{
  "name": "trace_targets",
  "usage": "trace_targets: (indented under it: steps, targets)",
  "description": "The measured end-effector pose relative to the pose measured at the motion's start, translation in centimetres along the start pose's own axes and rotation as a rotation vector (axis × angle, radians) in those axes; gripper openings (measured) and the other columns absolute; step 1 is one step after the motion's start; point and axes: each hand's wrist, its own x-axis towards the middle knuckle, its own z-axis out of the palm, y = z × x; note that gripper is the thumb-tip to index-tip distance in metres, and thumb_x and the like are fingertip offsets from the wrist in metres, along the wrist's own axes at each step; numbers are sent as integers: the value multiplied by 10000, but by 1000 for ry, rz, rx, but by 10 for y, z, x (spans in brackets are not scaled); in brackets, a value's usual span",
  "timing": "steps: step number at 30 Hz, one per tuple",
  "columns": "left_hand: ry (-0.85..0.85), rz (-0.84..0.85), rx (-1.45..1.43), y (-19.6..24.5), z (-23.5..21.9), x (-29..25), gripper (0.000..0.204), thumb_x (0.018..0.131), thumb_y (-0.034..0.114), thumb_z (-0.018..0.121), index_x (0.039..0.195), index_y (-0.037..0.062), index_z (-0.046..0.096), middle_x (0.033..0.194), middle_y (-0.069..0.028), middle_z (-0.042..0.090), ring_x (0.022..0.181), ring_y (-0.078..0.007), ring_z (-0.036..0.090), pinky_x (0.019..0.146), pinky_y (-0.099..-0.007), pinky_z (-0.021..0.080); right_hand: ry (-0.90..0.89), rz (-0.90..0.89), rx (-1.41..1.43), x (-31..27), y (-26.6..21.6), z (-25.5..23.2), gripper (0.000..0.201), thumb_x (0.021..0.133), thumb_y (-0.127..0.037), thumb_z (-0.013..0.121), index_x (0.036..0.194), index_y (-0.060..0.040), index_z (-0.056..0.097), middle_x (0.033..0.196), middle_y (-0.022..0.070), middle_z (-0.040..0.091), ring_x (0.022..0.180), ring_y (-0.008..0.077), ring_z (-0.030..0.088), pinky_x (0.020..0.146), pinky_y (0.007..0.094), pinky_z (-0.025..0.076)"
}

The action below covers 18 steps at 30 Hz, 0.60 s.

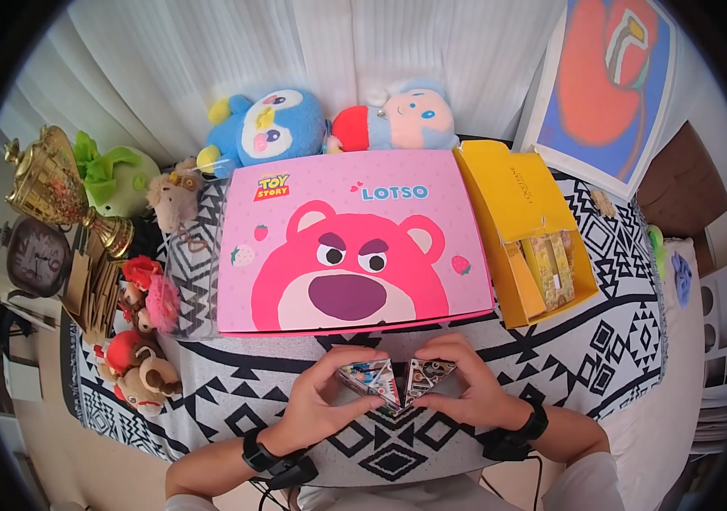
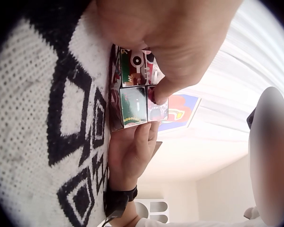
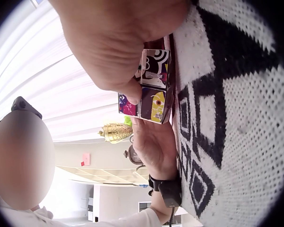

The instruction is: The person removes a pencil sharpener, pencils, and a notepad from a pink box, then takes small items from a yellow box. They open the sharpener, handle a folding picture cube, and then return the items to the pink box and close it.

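A small folding picture cube [image 1: 370,380] with glossy printed faces is between both hands, close over the patterned cloth in front of the pink box. From above it shows two triangular parts with a V-shaped gap between them. My left hand [image 1: 329,393] grips the left part between thumb and fingers. On the other side, the right hand [image 1: 472,385] pinches the right part the same way. The left wrist view shows green and red printed squares on the cube [image 2: 133,105]; in the right wrist view, the cube [image 3: 154,105] carries purple, yellow and black-and-white pictures. Its underside is hidden.
Behind the hands lies a large pink Lotso box [image 1: 351,247], with an open yellow box [image 1: 508,200] to its right. Plush toys [image 1: 274,128] line the back. A gold trophy [image 1: 48,183], a clock [image 1: 37,254] and red toys [image 1: 138,366] stand left on the patterned cloth [image 1: 236,392].
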Motion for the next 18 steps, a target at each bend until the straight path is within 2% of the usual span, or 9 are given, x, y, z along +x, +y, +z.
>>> trace_targets:
  steps: [3, 6, 8, 11, 12, 13, 14, 16, 18]
  targets:
    - [-19, 31, 3, -1, -2, 0, 585, 738, -75, 750, 1265, 35, 519, 1294, -132, 509, 1199, -217, 507, 1022, -341, 408, -8, -17, -35, 0, -2, -1, 599, 728, -54, 803, 1255, -62, 521, 1184, 112, 508, 1096, 243, 531, 934, 331, 429]
    - [3, 53, -19, -2, -1, 0, 578, 745, -84, 740, 1265, 30, 513, 1326, -139, 497, 1216, -219, 500, 1027, -339, 411, 63, -48, -77, -3, 1, 0, 598, 714, -19, 804, 1246, -54, 532, 1185, 100, 509, 1097, 220, 533, 934, 320, 432]
    - [28, 56, -42, -2, 1, 0, 587, 746, -84, 740, 1271, 29, 503, 1342, -143, 490, 1227, -217, 495, 1031, -336, 411, 171, -19, 81, -4, 3, 0, 632, 706, 4, 807, 1264, -46, 512, 1183, 82, 512, 1100, 191, 532, 946, 311, 429]
    - [87, -22, -70, 5, 3, 0, 646, 736, -50, 770, 1299, 29, 464, 1303, -148, 522, 1239, -220, 488, 1027, -348, 418, 217, -57, 136, -6, 8, 0, 664, 703, 17, 809, 1282, -32, 488, 1222, 80, 485, 1125, 173, 515, 961, 308, 423]
    - [70, -109, -90, 9, 2, 2, 679, 735, -41, 777, 1320, 34, 441, 1287, -148, 532, 1224, -211, 499, 1015, -336, 425, 216, -56, 137, -6, 7, 0, 664, 703, 17, 809, 1282, -32, 488, 1222, 80, 485, 1125, 173, 515, 961, 308, 423]
    - [53, -196, -110, 12, 1, 3, 711, 733, -32, 783, 1340, 39, 419, 1270, -147, 542, 1209, -203, 510, 1004, -324, 432, 228, -25, 133, -5, 3, 0, 670, 707, 15, 808, 1289, -26, 478, 1238, 89, 465, 1137, 176, 506, 966, 310, 421]
    - [53, -196, -110, 14, 1, 3, 711, 733, -32, 783, 1340, 39, 419, 1270, -147, 542, 1209, -203, 510, 1004, -324, 432, 239, 5, 130, -4, 0, 0, 677, 711, 13, 806, 1295, -20, 467, 1253, 97, 444, 1148, 179, 498, 971, 312, 418]
    - [-56, -289, -236, 15, 1, 3, 661, 777, -71, 721, 1347, 33, 404, 1184, -111, 565, 1148, -169, 538, 991, -303, 434, 248, 12, 177, -5, -1, 3, 663, 715, 10, 803, 1289, -17, 474, 1258, 105, 430, 1156, 182, 490, 970, 309, 415]
    - [-91, -258, -153, 14, 0, 1, 663, 779, -72, 718, 1352, 36, 403, 1164, -107, 571, 1126, -162, 547, 974, -293, 436, 257, 19, 224, -5, -1, 3, 649, 719, 6, 801, 1283, -14, 480, 1263, 112, 416, 1164, 184, 482, 970, 305, 412]
